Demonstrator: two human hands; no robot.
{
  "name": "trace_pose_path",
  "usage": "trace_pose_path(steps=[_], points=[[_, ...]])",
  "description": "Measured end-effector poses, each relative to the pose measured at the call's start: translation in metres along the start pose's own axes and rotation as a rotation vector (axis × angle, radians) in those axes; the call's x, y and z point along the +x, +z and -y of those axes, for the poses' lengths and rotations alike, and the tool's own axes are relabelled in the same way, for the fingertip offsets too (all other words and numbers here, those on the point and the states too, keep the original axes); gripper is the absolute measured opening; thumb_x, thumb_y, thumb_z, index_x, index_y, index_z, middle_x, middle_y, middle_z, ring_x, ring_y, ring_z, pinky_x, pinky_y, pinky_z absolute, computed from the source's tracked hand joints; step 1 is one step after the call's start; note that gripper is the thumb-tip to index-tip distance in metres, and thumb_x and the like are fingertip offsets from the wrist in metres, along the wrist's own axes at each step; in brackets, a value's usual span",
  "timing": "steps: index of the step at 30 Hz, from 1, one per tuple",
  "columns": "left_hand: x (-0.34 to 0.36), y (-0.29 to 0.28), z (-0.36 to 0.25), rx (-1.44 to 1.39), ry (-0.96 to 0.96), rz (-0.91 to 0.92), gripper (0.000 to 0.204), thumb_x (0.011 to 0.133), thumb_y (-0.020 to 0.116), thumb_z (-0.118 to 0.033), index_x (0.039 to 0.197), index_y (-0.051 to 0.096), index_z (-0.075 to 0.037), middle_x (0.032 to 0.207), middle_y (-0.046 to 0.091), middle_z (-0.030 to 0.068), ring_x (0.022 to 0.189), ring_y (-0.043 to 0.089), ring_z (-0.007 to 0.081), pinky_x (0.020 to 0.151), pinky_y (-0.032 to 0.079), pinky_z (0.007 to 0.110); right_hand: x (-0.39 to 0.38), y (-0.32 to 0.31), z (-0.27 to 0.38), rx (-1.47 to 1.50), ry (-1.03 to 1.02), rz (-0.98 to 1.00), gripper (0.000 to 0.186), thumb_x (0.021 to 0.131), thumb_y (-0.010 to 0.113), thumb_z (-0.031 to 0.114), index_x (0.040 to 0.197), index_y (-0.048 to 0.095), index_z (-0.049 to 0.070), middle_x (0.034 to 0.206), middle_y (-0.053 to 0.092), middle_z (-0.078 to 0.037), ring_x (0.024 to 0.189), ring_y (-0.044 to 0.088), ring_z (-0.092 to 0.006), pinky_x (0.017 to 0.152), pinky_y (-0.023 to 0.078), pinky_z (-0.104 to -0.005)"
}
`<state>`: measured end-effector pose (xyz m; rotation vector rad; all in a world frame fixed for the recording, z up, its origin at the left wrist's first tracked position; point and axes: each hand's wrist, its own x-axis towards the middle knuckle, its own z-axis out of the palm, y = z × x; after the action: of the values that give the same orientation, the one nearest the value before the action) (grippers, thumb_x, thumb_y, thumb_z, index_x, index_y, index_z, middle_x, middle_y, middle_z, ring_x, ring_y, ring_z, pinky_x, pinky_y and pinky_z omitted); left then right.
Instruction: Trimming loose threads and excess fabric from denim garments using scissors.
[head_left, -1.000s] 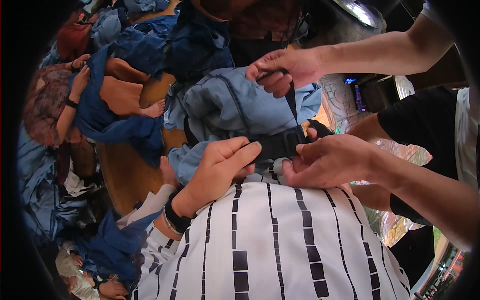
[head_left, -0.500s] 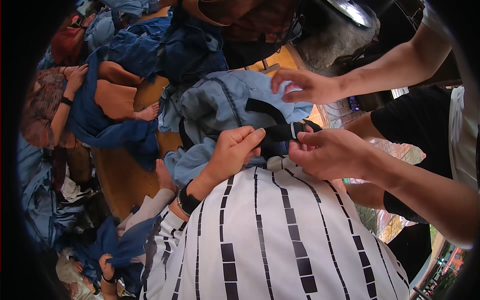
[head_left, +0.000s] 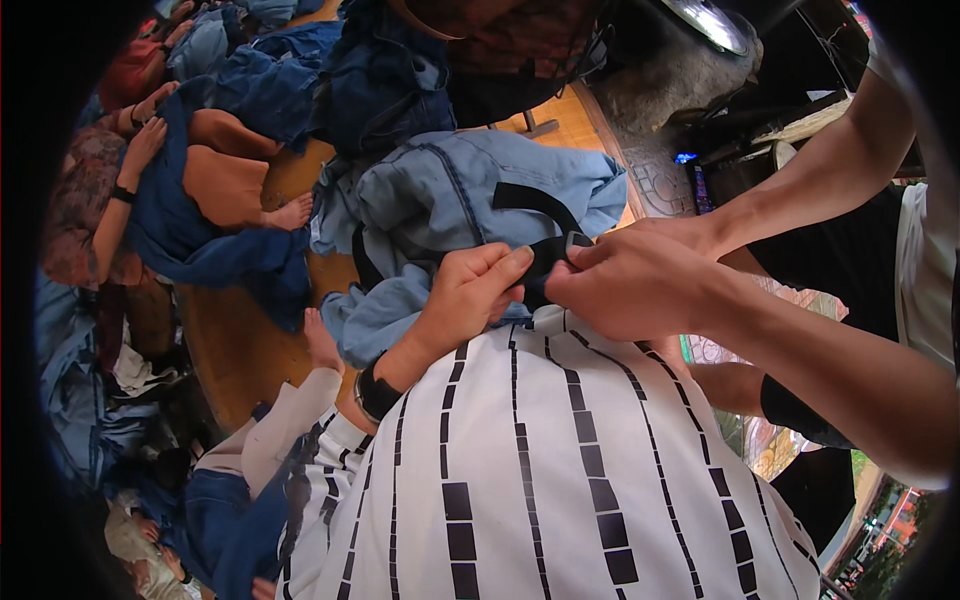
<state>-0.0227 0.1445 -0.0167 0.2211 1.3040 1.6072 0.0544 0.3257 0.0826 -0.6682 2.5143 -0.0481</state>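
My left hand [head_left: 475, 285], with a dark watch on its wrist, is closed in front of my striped shirt. Its thumb and fingers pinch a black strap [head_left: 546, 262]. A small grey buckle [head_left: 577, 240] sits on the strap. The hands of another person [head_left: 640, 275] come in from the right and overlap at the buckle, close to my fingers. A free length of the strap [head_left: 525, 195] curls over a light blue denim garment [head_left: 430, 180] just beyond. My right hand does not show.
Dark blue denim [head_left: 385, 90] is heaped at the back. On the left, a person with a blue cloth [head_left: 200, 240] sits on the wooden platform [head_left: 235, 345]. More denim and legs are at lower left. A rough stone [head_left: 665, 85] stands at the back right.
The other person's upper hand has come down from above the denim onto their lower hand at the buckle. Their lower hand has moved left. My left hand keeps its pinch on the strap.
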Motion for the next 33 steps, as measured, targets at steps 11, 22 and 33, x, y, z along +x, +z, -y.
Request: trace_pose_path(steps=[11, 22, 33], points=[[0.001, -0.017, 0.015, -0.114, 0.038, 0.061, 0.032, 0.103, 0.051, -0.029, 0.08, 0.057, -0.008, 0.056, 0.039, -0.0074, 0.045, 0.028, 0.0012, 0.042, 0.02, 0.021, 0.034, -0.012, 0.013, 0.308, 0.048, 0.086, 0.01, 0.08, 0.059, 0.008, 0.079, 0.067, 0.002, 0.082, 0.069, -0.013, 0.076, 0.069, -0.0332, 0.066, 0.055, -0.0396], [-0.002, -0.025, 0.015, -0.239, 0.067, -0.055, 0.033, 0.101, 0.054, -0.03, 0.076, 0.055, -0.008, 0.058, 0.041, -0.0061, 0.046, 0.032, 0.0021, 0.043, 0.022, 0.021, 0.053, -0.017, 0.016, 0.419, 0.089, 0.006, 0.015, 0.084, 0.059, 0.012, 0.093, 0.069, 0.006, 0.094, 0.069, -0.013, 0.085, 0.069, -0.0326, 0.07, 0.056, -0.0389], [-0.011, -0.035, 0.013, -0.43, 0.178, -0.07, 0.025, 0.1, 0.051, -0.022, 0.081, 0.054, -0.005, 0.058, 0.041, -0.0025, 0.047, 0.036, 0.005, 0.044, 0.027, 0.022, 0.081, -0.046, 0.003, 0.049, -0.146, -0.454, 0.009, 0.073, 0.066, 0.015, 0.08, 0.073, 0.013, 0.083, 0.071, -0.007, 0.088, 0.068, -0.0268, 0.071, 0.056, -0.0348]])
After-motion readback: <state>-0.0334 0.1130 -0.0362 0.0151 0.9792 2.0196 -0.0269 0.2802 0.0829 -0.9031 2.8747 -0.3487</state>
